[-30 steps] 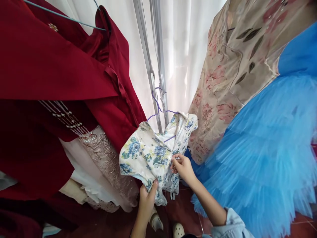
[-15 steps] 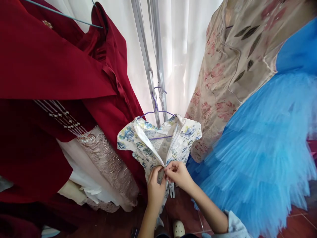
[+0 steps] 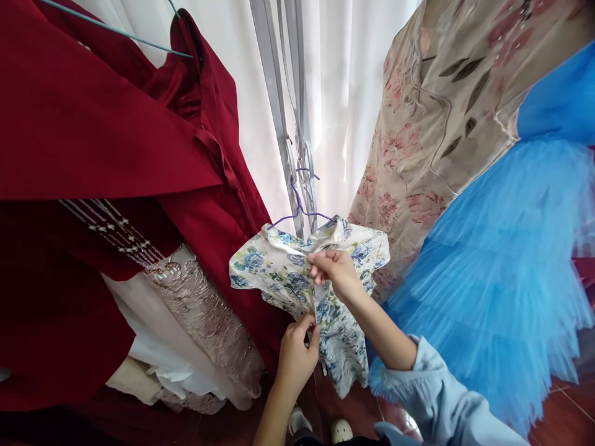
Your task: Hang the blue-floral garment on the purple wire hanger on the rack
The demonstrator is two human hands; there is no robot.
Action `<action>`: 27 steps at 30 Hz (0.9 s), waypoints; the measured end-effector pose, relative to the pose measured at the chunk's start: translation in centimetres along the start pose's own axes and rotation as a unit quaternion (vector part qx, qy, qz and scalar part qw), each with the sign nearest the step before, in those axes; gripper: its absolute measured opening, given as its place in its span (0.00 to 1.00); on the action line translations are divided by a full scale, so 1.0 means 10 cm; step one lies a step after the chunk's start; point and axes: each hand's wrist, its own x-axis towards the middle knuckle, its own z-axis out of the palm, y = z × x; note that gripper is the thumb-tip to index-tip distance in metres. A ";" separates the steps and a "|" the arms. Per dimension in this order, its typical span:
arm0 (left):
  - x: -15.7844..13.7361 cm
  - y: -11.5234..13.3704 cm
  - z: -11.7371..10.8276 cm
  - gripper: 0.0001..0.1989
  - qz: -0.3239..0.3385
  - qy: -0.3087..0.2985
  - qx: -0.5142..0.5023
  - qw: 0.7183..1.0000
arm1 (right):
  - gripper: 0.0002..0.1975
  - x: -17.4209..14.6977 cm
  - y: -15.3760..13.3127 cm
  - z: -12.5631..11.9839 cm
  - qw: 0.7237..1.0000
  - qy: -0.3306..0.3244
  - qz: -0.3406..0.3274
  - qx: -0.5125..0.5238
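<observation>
White fabric with blue flowers: one cap-sleeved floral blouse (image 3: 287,272), hung by its shoulders on one purple hanger (image 3: 300,210). Hook of the hanger is at the metal stand (image 3: 273,68); exact contact point unclear. Blouse sits directly ahead of both hands, its front facing the wearer.

Hands: two. Right hand (image 3: 338,272) lies over the upper front, below the neckline, thumb and forefinger pinching the edge of the front opening; other fingers curled. Left hand (image 3: 298,347) is lower down, thumb and fingertips pinching the same opening; exact grip partly hidden. Front edge runs nearly straight between the two hands. Lower hem hangs free, to the right of the left hand and below the right. One light-blue sleeve (image 3: 441,384) on the right arm.

Surroundings, counted: one turquoise hanger (image 3: 116,34), upper left, with dark-red garments (image 3: 116,124) about it; layers overlap, number not determinable. One group of beaded strands (image 3: 123,238) on the red cloth. On the right, one beige flower-print dress (image 3: 400,148), and one blue tulle dress (image 3: 483,279) overlapping its edge. Behind, white curtain (image 3: 341,105). Below, one pale clog (image 3: 341,430) clearly seen on the red tiled floor (image 3: 564,402).
</observation>
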 end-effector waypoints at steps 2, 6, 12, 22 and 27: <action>0.05 0.03 -0.09 0.07 0.013 -0.035 0.022 0.999 | 0.15 0.16 -0.16 0.12 1.000 0.004 -0.030 -0.003; 0.11 -0.03 -0.07 0.05 0.040 -0.100 0.066 0.992 | 0.14 0.33 -0.34 0.25 0.997 0.024 -0.071 0.006; 0.47 -0.10 -0.30 0.09 0.053 -0.040 -0.090 0.994 | 0.12 0.24 -0.33 0.24 0.996 0.031 -0.085 -0.028; 1.45 0.64 -1.25 0.09 0.237 0.101 -0.058 0.964 | 0.15 0.07 -0.21 0.22 0.990 0.064 -0.092 -0.081; 1.46 0.80 -1.22 0.07 0.202 0.157 -0.188 0.948 | 0.13 0.17 -0.01 0.20 0.979 0.099 -0.127 -0.122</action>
